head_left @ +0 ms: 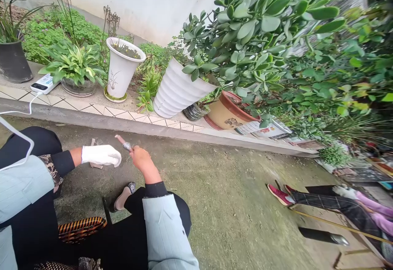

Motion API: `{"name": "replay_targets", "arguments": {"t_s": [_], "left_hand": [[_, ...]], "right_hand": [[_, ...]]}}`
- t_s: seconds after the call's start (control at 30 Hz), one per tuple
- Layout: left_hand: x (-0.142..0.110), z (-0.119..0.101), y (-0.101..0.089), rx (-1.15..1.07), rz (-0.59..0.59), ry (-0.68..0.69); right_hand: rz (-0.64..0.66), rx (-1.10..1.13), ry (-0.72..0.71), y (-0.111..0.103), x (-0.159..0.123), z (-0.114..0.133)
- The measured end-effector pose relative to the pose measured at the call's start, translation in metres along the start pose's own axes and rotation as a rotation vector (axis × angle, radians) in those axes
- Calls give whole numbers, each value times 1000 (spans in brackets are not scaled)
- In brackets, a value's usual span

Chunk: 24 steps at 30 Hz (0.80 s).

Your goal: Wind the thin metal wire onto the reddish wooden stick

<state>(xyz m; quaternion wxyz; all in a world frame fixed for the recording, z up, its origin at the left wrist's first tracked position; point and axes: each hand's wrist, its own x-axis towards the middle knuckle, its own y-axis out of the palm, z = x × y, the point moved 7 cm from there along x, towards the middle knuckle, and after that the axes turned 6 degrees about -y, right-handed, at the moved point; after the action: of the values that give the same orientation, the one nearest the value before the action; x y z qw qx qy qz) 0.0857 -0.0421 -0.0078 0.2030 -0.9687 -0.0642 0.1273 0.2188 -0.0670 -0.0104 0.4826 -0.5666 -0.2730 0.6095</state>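
My left hand point(102, 155), in a white glove, reaches over the ground with its fingers together and curled down at the tips; what they hold, if anything, is hidden. Partly behind the glove lies a brownish wooden piece point(97, 166), with thin wire-like curls near its upper end. My bare right hand point(143, 159) is closed around the lower end of a short stick wound with silvery wire point(123, 142). Its pinkish-brown tip points up and left, toward the ledge. A small gap separates the two hands.
Potted plants, among them a white pot point(123, 71) and a ribbed white pot point(181, 87), line a tiled ledge point(123, 114). A white device point(44, 83) with a cable sits there. Another person's leg point(322, 202) and gloved hand point(345, 191) show at right, near a dark cylinder point(322, 236).
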Motion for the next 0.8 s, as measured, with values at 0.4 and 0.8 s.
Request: {"name": "replay_targets", "arguments": {"t_s": [0.4, 0.8], "left_hand": [[1, 9, -27, 26, -194, -73], [-6, -17, -2, 108, 4, 50]], "right_hand": [[239, 846, -548, -22, -40, 19], [-84, -5, 60, -16, -3, -20]]}}
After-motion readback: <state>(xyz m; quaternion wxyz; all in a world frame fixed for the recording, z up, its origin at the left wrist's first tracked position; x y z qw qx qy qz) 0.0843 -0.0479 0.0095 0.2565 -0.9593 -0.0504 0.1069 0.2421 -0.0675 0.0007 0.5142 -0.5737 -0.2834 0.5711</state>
